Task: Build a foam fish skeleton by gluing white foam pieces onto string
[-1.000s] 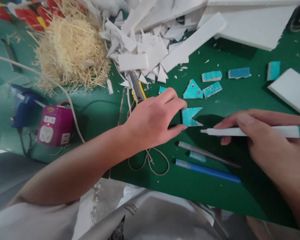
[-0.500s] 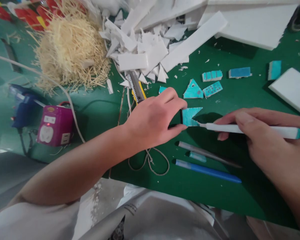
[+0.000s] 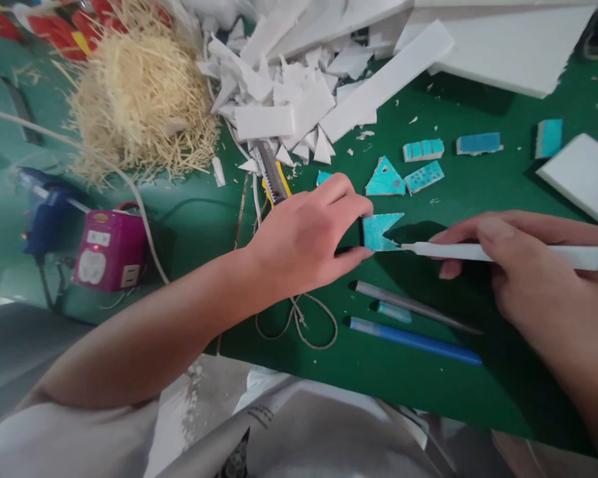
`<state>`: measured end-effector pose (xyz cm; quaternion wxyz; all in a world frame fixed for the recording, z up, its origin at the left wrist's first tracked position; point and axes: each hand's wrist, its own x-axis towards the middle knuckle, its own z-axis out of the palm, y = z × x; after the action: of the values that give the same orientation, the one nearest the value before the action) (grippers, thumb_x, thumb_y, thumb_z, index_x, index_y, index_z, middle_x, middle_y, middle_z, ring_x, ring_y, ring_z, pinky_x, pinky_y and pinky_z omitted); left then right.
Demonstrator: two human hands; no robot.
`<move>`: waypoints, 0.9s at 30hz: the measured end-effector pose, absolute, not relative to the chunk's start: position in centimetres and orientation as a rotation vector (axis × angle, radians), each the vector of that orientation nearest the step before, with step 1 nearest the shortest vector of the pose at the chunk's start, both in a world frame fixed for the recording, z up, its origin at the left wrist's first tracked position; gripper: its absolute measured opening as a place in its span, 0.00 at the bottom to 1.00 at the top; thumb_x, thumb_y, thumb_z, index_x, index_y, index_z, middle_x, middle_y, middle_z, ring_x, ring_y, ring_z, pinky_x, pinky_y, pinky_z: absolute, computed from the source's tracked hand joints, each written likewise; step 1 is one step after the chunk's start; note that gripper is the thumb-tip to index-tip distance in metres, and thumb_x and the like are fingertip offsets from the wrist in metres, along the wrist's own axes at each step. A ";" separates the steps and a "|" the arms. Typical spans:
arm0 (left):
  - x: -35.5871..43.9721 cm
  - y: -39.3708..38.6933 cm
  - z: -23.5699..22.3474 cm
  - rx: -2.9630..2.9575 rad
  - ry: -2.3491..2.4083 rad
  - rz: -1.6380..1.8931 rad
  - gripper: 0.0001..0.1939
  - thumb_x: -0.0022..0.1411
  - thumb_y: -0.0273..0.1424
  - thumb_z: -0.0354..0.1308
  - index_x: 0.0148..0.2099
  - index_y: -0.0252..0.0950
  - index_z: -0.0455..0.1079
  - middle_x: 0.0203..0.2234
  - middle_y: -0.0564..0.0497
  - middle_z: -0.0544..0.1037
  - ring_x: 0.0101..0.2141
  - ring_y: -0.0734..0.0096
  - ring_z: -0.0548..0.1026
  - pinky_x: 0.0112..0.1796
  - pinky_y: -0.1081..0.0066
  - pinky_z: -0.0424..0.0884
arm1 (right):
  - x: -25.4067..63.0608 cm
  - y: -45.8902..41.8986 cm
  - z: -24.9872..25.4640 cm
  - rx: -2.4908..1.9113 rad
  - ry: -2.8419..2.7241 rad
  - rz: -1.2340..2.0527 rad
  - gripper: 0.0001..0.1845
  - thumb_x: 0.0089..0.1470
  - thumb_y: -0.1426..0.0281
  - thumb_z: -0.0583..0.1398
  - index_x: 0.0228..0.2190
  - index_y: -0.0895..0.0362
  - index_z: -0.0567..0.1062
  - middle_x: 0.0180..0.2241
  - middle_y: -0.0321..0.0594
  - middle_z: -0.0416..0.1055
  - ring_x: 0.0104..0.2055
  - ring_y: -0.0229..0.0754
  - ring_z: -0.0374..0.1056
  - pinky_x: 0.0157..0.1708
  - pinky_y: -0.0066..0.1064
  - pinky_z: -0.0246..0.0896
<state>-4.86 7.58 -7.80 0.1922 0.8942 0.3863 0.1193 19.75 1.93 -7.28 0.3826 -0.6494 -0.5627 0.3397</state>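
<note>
My left hand (image 3: 313, 229) pinches the left end of a turquoise foam piece (image 3: 379, 231) with a V-shaped notch on its right side. A white marker pen (image 3: 453, 251) with a turquoise end lies in the closed fingers of my right hand (image 3: 523, 265). Its tip is at the lower right point of the notched piece. Below are a grey pen (image 3: 413, 304), a small turquoise cap (image 3: 395, 312) and a blue pen (image 3: 418, 341). Just above sit a turquoise foam triangle (image 3: 385, 179) and a dotted turquoise block (image 3: 424, 177).
White foam offcuts (image 3: 299, 99) pile up at the back, with a yellow utility knife (image 3: 274, 176) before them. Straw (image 3: 139, 93), a blue glue gun (image 3: 47, 206) and a purple power socket (image 3: 110, 249) occupy the left. A white foam block (image 3: 585, 176) lies at right.
My right hand and the marker have shifted slightly to the right, the tip moving out to the end of the lower point. My left hand and the foam piece stay in place.
</note>
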 end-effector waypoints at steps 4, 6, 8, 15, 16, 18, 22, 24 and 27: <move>-4.8 7.6 -7.8 2.509 1.081 0.334 0.14 0.66 0.33 0.68 0.51 0.36 0.73 0.46 0.48 0.75 0.32 0.74 0.74 0.34 0.72 0.70 | 19.7 2.0 -7.3 -1.646 -1.424 0.880 0.14 0.61 0.67 0.64 0.25 0.44 0.86 0.19 0.32 0.75 0.21 0.38 0.71 0.21 0.30 0.65; -4.8 7.6 -7.8 2.507 1.087 0.320 0.14 0.67 0.33 0.67 0.52 0.36 0.73 0.46 0.48 0.75 0.32 0.74 0.74 0.34 0.71 0.70 | 19.6 1.9 -7.3 -1.647 -1.407 0.883 0.15 0.60 0.68 0.63 0.25 0.43 0.85 0.17 0.32 0.72 0.23 0.39 0.73 0.23 0.32 0.67; -4.8 7.6 -7.8 2.503 1.094 0.305 0.14 0.67 0.34 0.67 0.52 0.36 0.73 0.46 0.49 0.75 0.32 0.74 0.74 0.34 0.71 0.70 | 19.5 1.9 -7.2 -1.660 -1.396 0.898 0.14 0.59 0.68 0.63 0.24 0.43 0.86 0.17 0.33 0.72 0.22 0.39 0.72 0.23 0.32 0.67; -4.8 7.6 -7.7 2.491 1.090 0.300 0.14 0.67 0.33 0.67 0.52 0.36 0.73 0.47 0.48 0.76 0.32 0.74 0.74 0.34 0.71 0.70 | 19.2 2.0 -6.8 -1.666 -1.376 0.907 0.14 0.58 0.68 0.63 0.23 0.44 0.85 0.17 0.33 0.72 0.22 0.40 0.72 0.23 0.32 0.67; -4.7 7.6 -7.7 2.487 1.092 0.299 0.14 0.67 0.33 0.67 0.52 0.36 0.73 0.47 0.48 0.76 0.32 0.74 0.74 0.34 0.71 0.70 | 19.2 2.1 -6.7 -1.683 -1.369 0.918 0.14 0.57 0.69 0.63 0.22 0.45 0.85 0.17 0.33 0.73 0.21 0.39 0.71 0.23 0.32 0.66; -4.7 7.6 -7.6 2.483 1.089 0.301 0.13 0.67 0.33 0.67 0.52 0.36 0.73 0.46 0.47 0.76 0.32 0.74 0.74 0.34 0.71 0.70 | 19.0 2.2 -6.5 -1.705 -1.362 0.939 0.15 0.55 0.69 0.63 0.20 0.46 0.84 0.18 0.33 0.74 0.20 0.39 0.70 0.21 0.32 0.65; -4.7 7.7 -7.6 2.489 1.091 0.295 0.13 0.67 0.33 0.67 0.52 0.36 0.73 0.46 0.48 0.76 0.32 0.74 0.73 0.34 0.71 0.69 | 19.1 2.2 -6.8 -1.664 -1.384 0.883 0.14 0.57 0.67 0.63 0.23 0.45 0.85 0.17 0.34 0.73 0.22 0.41 0.72 0.23 0.34 0.68; -4.7 7.6 -7.5 2.486 1.095 0.291 0.13 0.67 0.32 0.67 0.52 0.36 0.73 0.46 0.48 0.75 0.32 0.74 0.73 0.34 0.71 0.69 | 19.3 2.1 -7.1 -1.652 -1.400 0.880 0.12 0.57 0.67 0.64 0.23 0.45 0.85 0.19 0.33 0.75 0.22 0.39 0.72 0.23 0.32 0.68; -4.7 7.6 -7.5 2.482 1.096 0.289 0.13 0.67 0.32 0.67 0.52 0.36 0.73 0.46 0.48 0.75 0.32 0.74 0.74 0.34 0.72 0.69 | 19.5 2.0 -7.3 -1.640 -1.400 0.907 0.13 0.57 0.67 0.64 0.23 0.46 0.85 0.20 0.33 0.76 0.21 0.38 0.71 0.22 0.31 0.66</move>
<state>-4.70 7.61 -7.49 0.2048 0.8903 0.3932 0.1036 19.47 2.02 -7.28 0.3905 -0.6452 -0.5511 0.3569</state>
